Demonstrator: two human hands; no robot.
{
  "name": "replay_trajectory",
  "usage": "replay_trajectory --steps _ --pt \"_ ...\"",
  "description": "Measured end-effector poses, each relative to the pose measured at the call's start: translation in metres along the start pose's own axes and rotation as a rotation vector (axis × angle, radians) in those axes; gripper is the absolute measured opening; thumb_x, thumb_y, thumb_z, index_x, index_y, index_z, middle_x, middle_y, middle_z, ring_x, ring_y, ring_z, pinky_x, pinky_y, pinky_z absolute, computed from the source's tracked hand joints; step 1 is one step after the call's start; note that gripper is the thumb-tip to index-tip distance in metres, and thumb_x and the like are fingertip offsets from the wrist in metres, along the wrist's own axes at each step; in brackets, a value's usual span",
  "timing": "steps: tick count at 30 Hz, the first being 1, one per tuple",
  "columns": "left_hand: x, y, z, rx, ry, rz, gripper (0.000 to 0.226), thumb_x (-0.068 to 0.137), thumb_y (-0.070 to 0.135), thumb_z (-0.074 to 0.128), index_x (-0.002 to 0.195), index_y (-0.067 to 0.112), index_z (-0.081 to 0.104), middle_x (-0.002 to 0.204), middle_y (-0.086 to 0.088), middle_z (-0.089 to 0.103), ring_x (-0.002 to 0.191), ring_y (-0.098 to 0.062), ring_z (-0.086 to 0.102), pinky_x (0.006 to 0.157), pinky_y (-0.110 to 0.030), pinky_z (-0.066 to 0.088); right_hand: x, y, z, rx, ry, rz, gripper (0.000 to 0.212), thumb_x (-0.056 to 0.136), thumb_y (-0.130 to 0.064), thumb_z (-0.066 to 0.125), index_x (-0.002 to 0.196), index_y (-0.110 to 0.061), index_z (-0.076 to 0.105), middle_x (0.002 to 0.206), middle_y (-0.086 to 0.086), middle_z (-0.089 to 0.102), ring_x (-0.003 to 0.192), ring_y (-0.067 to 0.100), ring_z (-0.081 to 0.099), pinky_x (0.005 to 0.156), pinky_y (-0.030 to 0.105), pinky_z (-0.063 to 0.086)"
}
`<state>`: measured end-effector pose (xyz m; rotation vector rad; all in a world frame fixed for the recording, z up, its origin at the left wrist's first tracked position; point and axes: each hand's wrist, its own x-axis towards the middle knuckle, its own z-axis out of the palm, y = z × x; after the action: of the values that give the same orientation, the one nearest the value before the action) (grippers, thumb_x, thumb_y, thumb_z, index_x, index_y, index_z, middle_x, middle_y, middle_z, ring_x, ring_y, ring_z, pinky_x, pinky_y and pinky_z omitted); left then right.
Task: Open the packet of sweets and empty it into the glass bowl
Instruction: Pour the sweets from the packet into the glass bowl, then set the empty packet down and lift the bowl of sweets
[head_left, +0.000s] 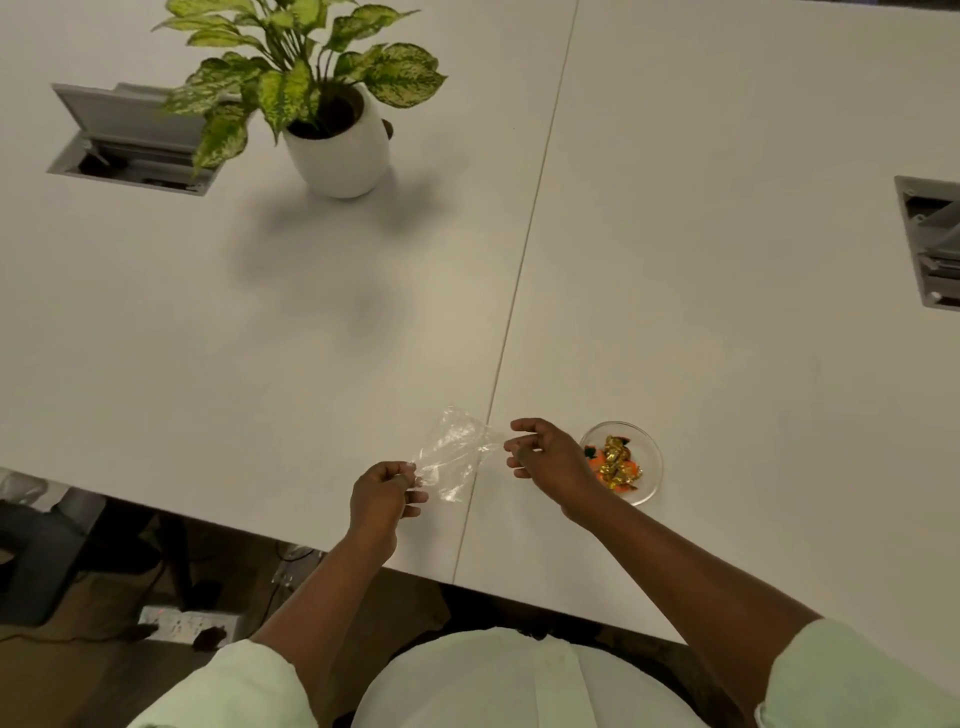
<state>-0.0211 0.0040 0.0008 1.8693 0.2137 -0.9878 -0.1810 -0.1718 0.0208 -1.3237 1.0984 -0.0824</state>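
Plastic from the clear sweet packet (454, 452) hangs limp and see-through between my hands, above the near part of the white table (701, 218), just left of the seam (524, 260) that runs across the tabletop. My left hand (382, 499) pinches the packet's near left corner between thumb and fingers. My right hand (545, 457) sits at the packet's right edge with its fingers loosely curled and spread; I cannot tell whether the fingertips touch the plastic. Just beside that hand, to the right, the glass bowl (652, 486) stands on the table holding sweets (615, 462) in gold and orange wrappers, with a bit of dark green among them. Both forearms are bare up to pale green sleeves (249, 686). Far off on the left stands a potted plant (337, 140) in a white pot, with an open grey cable hatch (130, 140) left of it. Another hatch (932, 244) sits at the right edge.
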Motion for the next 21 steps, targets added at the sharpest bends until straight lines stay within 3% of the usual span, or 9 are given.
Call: replay_trajectory --steps 10,13,16,18,21 --pt "0.033 -0.031 -0.034 0.072 0.119 -0.117 0.005 0.096 0.002 0.058 0.099 0.001 0.061 0.097 -0.024 0.07 0.067 -0.027 0.072 0.067 -0.039 0.062 0.003 0.004 0.026 -0.134 -0.085 0.107 0.026 0.093 -0.018 0.06 0.119 -0.019 0.065 0.106 0.002 0.074 0.095 0.019 0.073 0.082 0.032 0.062" --pt "0.032 -0.033 -0.037 0.368 0.15 -0.023 0.011 0.094 0.016 0.061 0.1 0.007 0.061 0.092 -0.016 0.072 0.068 -0.026 0.073 0.071 -0.042 0.062 0.003 0.004 0.026 -0.151 -0.09 0.119 0.026 0.094 -0.019 0.061 0.119 -0.019 0.065 0.106 0.003 0.074 0.094 0.019 0.073 0.082 0.032 0.062" --pt "0.025 -0.03 -0.038 0.825 0.156 0.169 0.031 0.092 0.033 0.062 0.114 0.013 0.057 0.111 -0.009 0.064 0.09 -0.027 0.067 0.073 -0.036 0.051 0.004 0.002 0.023 -0.166 -0.097 0.108 0.025 0.094 -0.021 0.061 0.118 -0.018 0.065 0.104 0.003 0.075 0.092 0.019 0.074 0.08 0.033 0.062" --pt "0.021 -0.028 -0.036 0.947 0.146 0.218 0.044 0.093 0.039 0.061 0.126 0.013 0.049 0.121 -0.008 0.054 0.096 -0.03 0.065 0.073 -0.034 0.047 0.004 -0.002 0.018 -0.18 -0.097 0.088 0.024 0.095 -0.021 0.06 0.118 -0.018 0.065 0.101 0.003 0.076 0.091 0.02 0.074 0.078 0.033 0.061" --pt "0.015 -0.022 -0.03 1.004 0.189 0.278 0.051 0.093 0.041 0.06 0.131 0.012 0.043 0.125 -0.01 0.048 0.093 -0.032 0.067 0.071 -0.037 0.052 0.004 -0.007 0.005 -0.205 -0.077 0.029 0.021 0.096 -0.023 0.06 0.116 -0.02 0.066 0.099 0.002 0.076 0.089 0.02 0.075 0.076 0.035 0.061"
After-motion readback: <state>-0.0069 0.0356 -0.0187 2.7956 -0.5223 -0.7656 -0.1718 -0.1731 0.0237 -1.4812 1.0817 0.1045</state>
